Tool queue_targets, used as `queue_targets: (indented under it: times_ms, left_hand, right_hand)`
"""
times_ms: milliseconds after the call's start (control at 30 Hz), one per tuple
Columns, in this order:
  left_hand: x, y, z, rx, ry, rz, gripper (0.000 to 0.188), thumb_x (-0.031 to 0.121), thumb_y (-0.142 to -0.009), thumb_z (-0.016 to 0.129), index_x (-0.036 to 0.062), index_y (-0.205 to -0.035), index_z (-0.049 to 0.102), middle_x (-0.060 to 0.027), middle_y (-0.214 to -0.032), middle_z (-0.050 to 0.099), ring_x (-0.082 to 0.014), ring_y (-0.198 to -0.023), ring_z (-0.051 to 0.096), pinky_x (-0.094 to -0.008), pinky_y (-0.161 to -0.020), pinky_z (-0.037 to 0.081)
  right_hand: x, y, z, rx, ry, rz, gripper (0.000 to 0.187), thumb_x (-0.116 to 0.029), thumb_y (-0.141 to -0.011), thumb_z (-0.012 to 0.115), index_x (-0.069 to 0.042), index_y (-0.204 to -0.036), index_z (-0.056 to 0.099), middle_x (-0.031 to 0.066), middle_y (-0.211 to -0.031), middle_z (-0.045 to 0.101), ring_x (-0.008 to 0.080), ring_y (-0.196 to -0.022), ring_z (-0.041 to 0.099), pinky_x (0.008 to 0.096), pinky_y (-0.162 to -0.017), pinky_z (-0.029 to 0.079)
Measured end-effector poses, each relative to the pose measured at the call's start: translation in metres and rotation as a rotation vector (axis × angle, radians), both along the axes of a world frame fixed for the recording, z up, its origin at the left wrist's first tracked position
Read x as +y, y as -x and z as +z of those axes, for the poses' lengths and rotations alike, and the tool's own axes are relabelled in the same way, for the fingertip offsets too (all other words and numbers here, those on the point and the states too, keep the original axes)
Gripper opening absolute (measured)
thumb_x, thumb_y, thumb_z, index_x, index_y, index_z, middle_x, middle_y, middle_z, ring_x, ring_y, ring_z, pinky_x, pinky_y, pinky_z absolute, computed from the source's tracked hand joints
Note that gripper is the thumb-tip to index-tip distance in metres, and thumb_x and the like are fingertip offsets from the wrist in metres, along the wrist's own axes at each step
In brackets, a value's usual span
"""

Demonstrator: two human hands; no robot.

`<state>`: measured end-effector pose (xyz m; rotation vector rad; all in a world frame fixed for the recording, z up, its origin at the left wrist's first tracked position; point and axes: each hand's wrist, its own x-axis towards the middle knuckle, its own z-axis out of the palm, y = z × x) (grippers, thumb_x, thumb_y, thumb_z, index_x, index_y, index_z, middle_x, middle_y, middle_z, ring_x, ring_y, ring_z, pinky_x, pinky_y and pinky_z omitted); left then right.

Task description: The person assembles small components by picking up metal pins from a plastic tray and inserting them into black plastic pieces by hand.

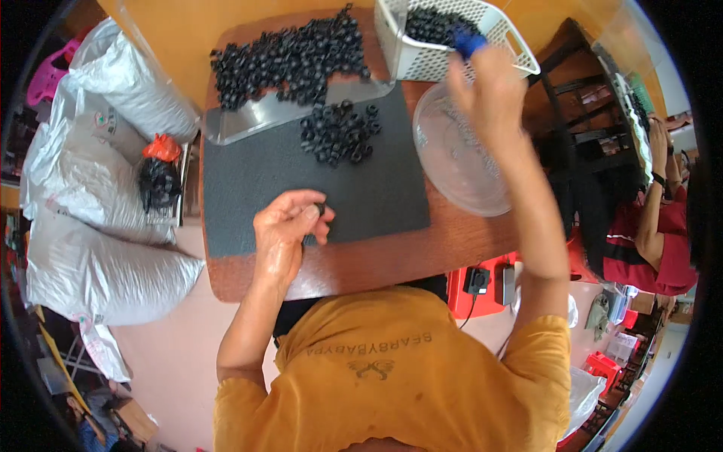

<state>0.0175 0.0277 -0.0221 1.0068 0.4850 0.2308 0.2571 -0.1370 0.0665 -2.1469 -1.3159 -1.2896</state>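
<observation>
My left hand [290, 216] is over the dark grey mat [241, 181], its thumb and fingers pinching a small black ring-shaped part [320, 209]. Beyond it on the mat lies a loose heap of the same black parts [340, 134]. My right hand [493, 90], smeared by motion, is at the near edge of the white perforated basket [422, 70]. A bright blue object [468, 42] shows at its fingers; its kind is too blurred to make out. More black parts [437, 26] lie inside the basket.
A larger pile of black parts [294, 56] sits behind a clear plastic tray edge [256, 120]. Right of the mat lies a round translucent lid [459, 166]. White sacks [113, 264] stand at the left. A red stool [467, 297] and another person [648, 233] are at the right.
</observation>
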Motion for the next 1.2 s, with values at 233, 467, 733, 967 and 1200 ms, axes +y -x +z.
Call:
queue_targets:
  times_ms: [233,467,733,967,1200]
  left_hand:
    - [0.003,0.000,-0.009,-0.085,0.016,-0.016,0.019,0.005,-0.083,0.060,-0.0042,-0.099,0.058,-0.0166,-0.082,0.064,-0.0150,-0.060,0.058,-0.0266,-0.053,0.048]
    - [-0.015,0.009,-0.009,-0.093,-0.467,0.036,0.030,-0.003,-0.081,0.059,-0.0015,-0.109,0.053,-0.0116,-0.087,0.064,-0.0145,-0.068,0.060,-0.0259,-0.060,0.049]
    - [-0.028,0.009,0.015,-0.120,-1.329,0.002,0.043,-0.006,-0.073,0.065,0.0022,-0.113,0.054,-0.0093,-0.092,0.064,-0.0130,-0.081,0.061,-0.0259,-0.071,0.049]
    - [-0.040,0.005,0.014,-0.161,-0.698,0.090,0.027,-0.008,-0.073,0.064,-0.0009,-0.099,0.062,-0.0008,-0.082,0.051,-0.0091,-0.072,0.047,-0.0195,-0.065,0.040]
    - [-0.048,0.001,0.008,-0.154,-0.787,0.093,0.019,0.001,-0.077,0.065,-0.0015,-0.095,0.061,-0.0012,-0.081,0.051,-0.0096,-0.072,0.044,-0.0205,-0.063,0.038]
  right_hand:
    - [0.000,0.012,-0.004,0.223,-0.062,0.060,0.014,-0.009,-0.073,0.065,-0.001,-0.076,0.054,0.0154,-0.069,0.053,0.0333,-0.063,0.053,0.0425,-0.055,0.042]
    - [0.010,0.124,-0.060,1.047,-0.071,0.405,0.014,-0.005,-0.071,0.068,-0.001,-0.075,0.055,0.0146,-0.067,0.050,0.0318,-0.060,0.051,0.0380,-0.050,0.039]
    - [0.017,0.154,-0.065,1.909,-0.412,0.455,0.009,-0.008,-0.078,0.066,0.000,-0.079,0.061,-0.0019,-0.069,0.058,0.0026,-0.065,0.048,0.0210,-0.054,0.041]
    - [0.013,0.167,-0.063,1.960,-0.673,0.413,0.008,-0.006,-0.079,0.065,-0.001,-0.079,0.059,-0.0021,-0.071,0.058,0.0030,-0.065,0.050,0.0193,-0.055,0.042]
    - [0.003,0.170,-0.074,1.916,-0.715,0.435,0.011,-0.008,-0.079,0.065,-0.001,-0.079,0.056,0.0012,-0.071,0.057,0.0075,-0.065,0.052,0.0236,-0.057,0.043]
